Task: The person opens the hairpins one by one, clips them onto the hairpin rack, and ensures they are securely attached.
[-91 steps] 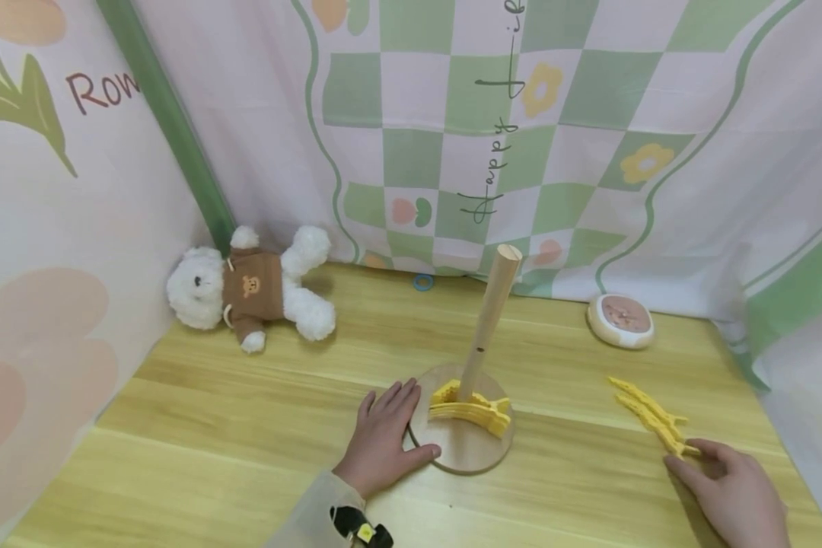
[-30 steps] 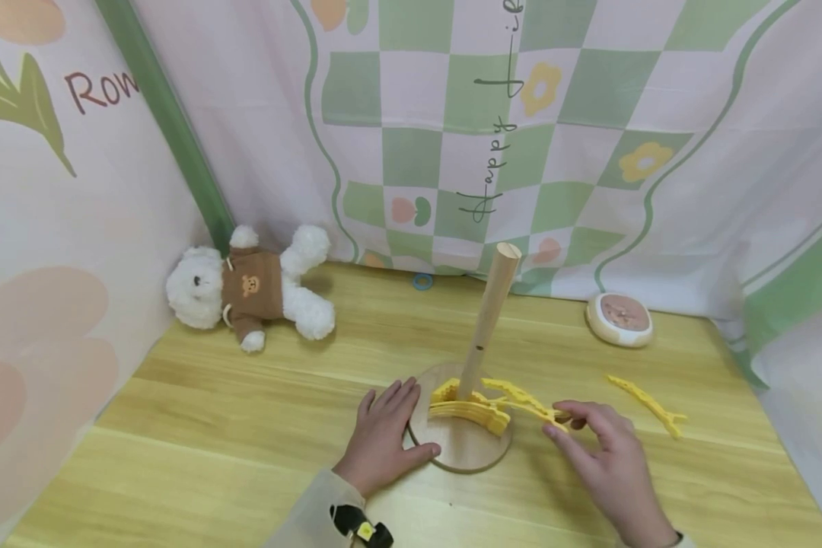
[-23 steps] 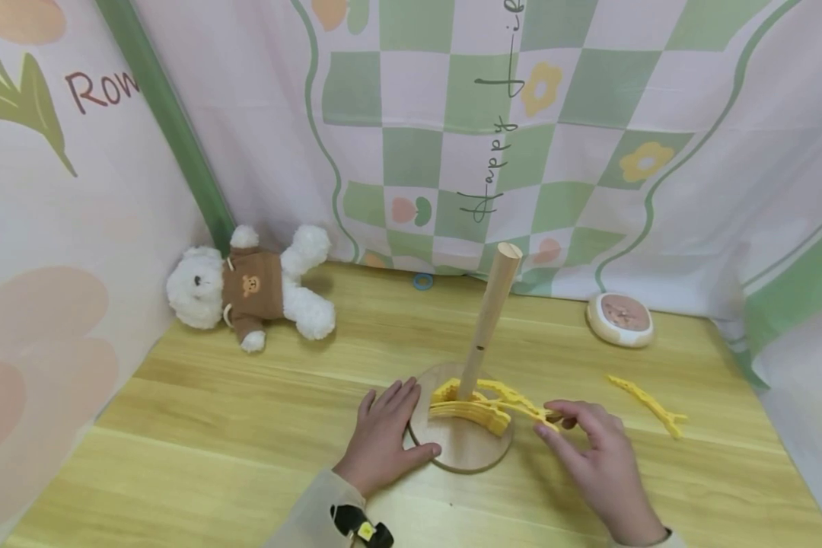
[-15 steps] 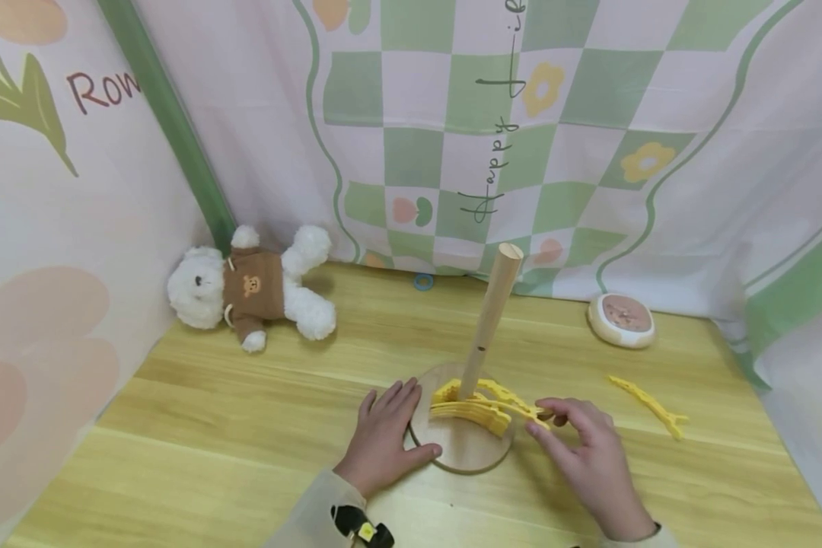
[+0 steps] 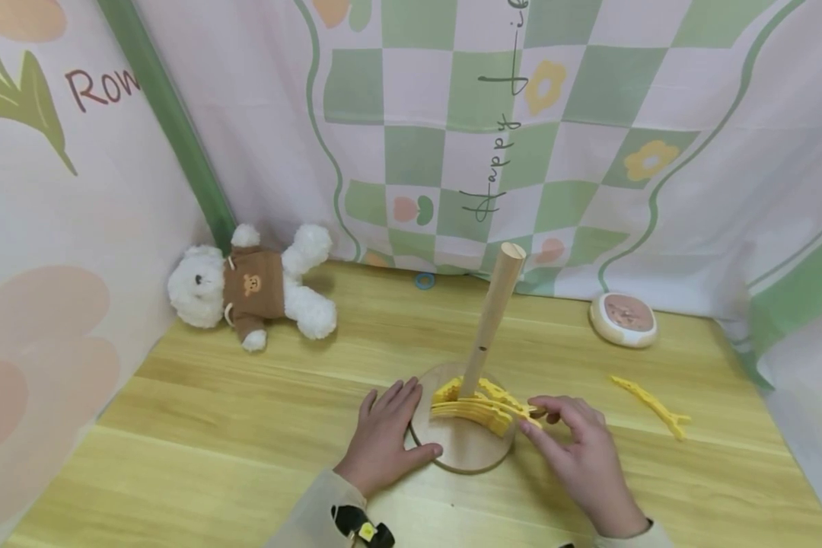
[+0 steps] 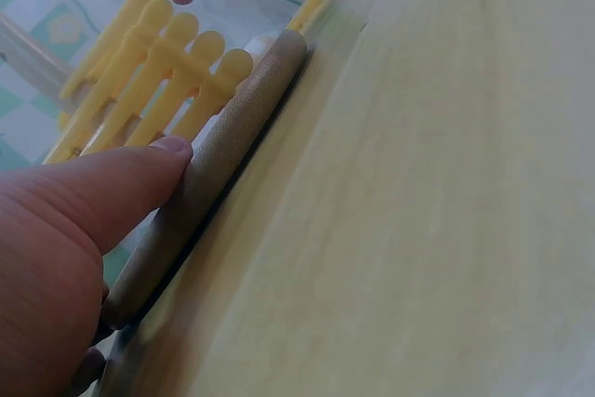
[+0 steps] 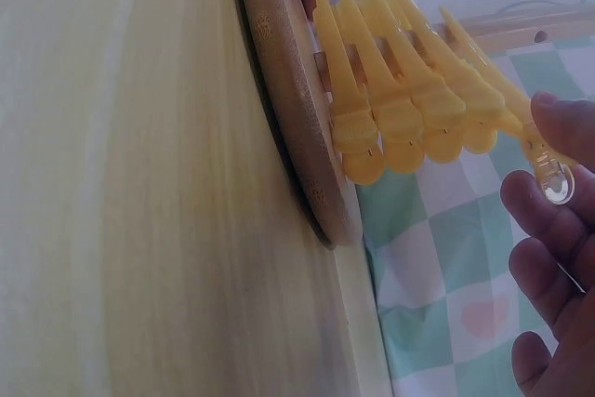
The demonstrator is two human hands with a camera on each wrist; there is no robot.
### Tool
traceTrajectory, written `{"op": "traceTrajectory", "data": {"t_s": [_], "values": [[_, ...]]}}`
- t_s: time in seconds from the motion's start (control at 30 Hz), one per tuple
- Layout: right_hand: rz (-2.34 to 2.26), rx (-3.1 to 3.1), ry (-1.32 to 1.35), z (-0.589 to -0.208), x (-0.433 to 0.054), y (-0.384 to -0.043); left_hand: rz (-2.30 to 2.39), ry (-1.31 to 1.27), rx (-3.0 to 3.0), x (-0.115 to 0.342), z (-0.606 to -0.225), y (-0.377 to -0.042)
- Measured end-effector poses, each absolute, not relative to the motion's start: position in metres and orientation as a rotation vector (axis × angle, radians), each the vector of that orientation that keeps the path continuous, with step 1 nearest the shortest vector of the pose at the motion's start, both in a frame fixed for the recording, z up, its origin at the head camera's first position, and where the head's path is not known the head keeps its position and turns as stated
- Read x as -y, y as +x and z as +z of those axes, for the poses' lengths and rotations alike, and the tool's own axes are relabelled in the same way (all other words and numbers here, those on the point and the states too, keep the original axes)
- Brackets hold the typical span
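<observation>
My right hand (image 5: pixel 578 449) pinches a yellow hair clip (image 5: pixel 517 407) by its tail, thumb on one side and fingers on the other. The clip's two prongs spread to either side of a wooden pole (image 5: pixel 496 301) near its foot. Just beneath it, several matching yellow clips (image 7: pixel 400 123) are stacked round the pole, in the right wrist view. My left hand (image 5: pixel 387 438) lies with fingers stretched along the left edge of the round wooden base (image 5: pixel 466 459), its thumb (image 6: pixel 153 169) resting on the rim. One more yellow clip (image 5: pixel 651 407) lies on the table to the right.
On the wood-grain table (image 5: pixel 267 426), a white plush dog (image 5: pixel 253 285) in a brown shirt lies back left. A blue ring (image 5: pixel 425 281) sits near the curtain (image 5: pixel 418 99), and a small clock-like device (image 5: pixel 623 320) stands back right.
My right hand has picked one clip from the two at the right, carried it left to the pole and slid its prongs further round it. My left hand has stayed on the base.
</observation>
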State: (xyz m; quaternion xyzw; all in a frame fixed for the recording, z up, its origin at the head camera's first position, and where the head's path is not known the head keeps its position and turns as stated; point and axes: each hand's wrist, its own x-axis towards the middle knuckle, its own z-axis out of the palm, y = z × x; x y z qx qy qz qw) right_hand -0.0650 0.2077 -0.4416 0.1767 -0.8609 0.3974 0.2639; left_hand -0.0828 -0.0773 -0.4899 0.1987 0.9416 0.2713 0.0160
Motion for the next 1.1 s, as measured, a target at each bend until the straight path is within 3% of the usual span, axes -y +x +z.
{"op": "traceTrajectory", "data": {"t_s": [1.1], "values": [[1.122, 2.31, 0.487, -0.4374, -0.1985, -0.0672, 0.821, 0.617, -2.951, 0.0767, -0.4901, -0.0827]]}}
